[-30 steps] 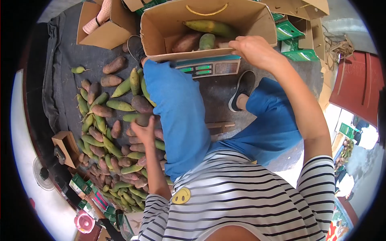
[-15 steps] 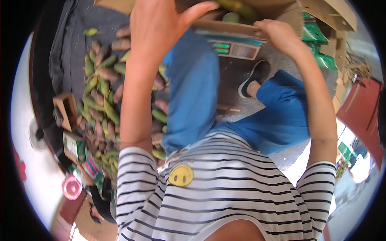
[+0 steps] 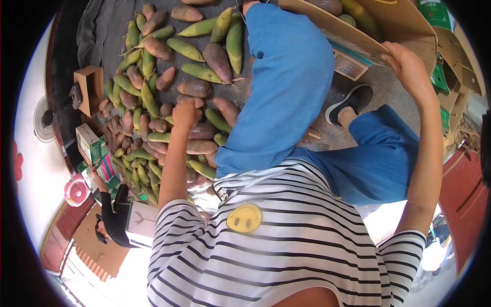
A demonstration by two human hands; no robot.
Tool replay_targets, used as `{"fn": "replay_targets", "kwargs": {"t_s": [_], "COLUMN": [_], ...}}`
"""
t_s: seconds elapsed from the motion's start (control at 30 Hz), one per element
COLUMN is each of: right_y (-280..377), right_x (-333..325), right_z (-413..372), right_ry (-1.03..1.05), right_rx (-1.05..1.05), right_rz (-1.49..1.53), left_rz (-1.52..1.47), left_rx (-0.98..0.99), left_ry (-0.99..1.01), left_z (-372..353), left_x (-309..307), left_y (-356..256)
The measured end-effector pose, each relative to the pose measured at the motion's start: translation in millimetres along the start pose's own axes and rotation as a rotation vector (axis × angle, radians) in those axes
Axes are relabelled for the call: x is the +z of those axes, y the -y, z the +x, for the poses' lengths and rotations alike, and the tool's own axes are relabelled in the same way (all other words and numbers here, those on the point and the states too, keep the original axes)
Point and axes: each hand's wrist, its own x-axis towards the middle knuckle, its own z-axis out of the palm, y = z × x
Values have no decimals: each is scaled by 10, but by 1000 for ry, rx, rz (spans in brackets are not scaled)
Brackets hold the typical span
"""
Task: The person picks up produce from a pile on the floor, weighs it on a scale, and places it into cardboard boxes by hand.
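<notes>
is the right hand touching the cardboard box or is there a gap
Touching: the head view shows the right hand with its fingers bent onto the near rim of the cardboard box.

"Does the left hand [image 3: 185, 114] hold anything?"
"Can't tell. Its fingertips are hidden, and its arm covers some radishes [image 3: 194, 88]."
"And the right hand [image 3: 407, 65]?"
"Some fingers are out of sight where it holds the box [image 3: 353, 34]."
"What's in there?"
"Only partly known: the top edge cuts off the box, its contents and the cord [image 3: 387, 1]."
"The scale [image 3: 350, 63]?"
"Mostly hidden by box and knee [image 3: 292, 43]; its print is too small to read."
</notes>
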Motion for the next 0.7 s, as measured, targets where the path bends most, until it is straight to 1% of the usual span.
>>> {"fn": "replay_targets", "kwargs": {"t_s": [0.07, 0.13, 0.2, 0.3, 0.4, 0.47, 0.5, 0.53, 0.6, 0.63, 0.7], "right_y": [67, 98, 117, 119, 119, 125, 149, 165, 147, 133, 138], "right_x": [-44, -71, -94, -86, -59, -89, -105, -114, -90, -82, -93], "right_z": [14, 14, 21, 27, 44, 56, 59, 65, 55, 50, 54], "right_ry": [21, 30, 29, 21, 24, 33, 44, 57, 17, -8, 8], "right_rx": [24, 45, 44, 37, 38, 51, 58, 63, 35, 24, 36], "right_rz": [-10, -19, 9, 21, 13, 7, 10, 15, 3, -5, -1], "left_rz": [-171, -386, -696, -1052, -967, -920, -894, -914, -947, -948, -953], "left_rx": [112, 164, 6, -296, -417, -409, -404, -442, -517, -551, -611], "left_ry": [96, 90, 243, 726, 660, 453, 351, 377, 430, 411, 370], "left_z": [-40, -57, 33, 138, 222, 224, 212, 240, 283, 257, 196], "left_x": [582, 993, 1167, 1026, 1478, 1747, 1782, 1806, 1789, 1755, 1664], "left_y": [90, -15, -265, -648, -830, -891, -912, -930, -957, -980, -1046]}}
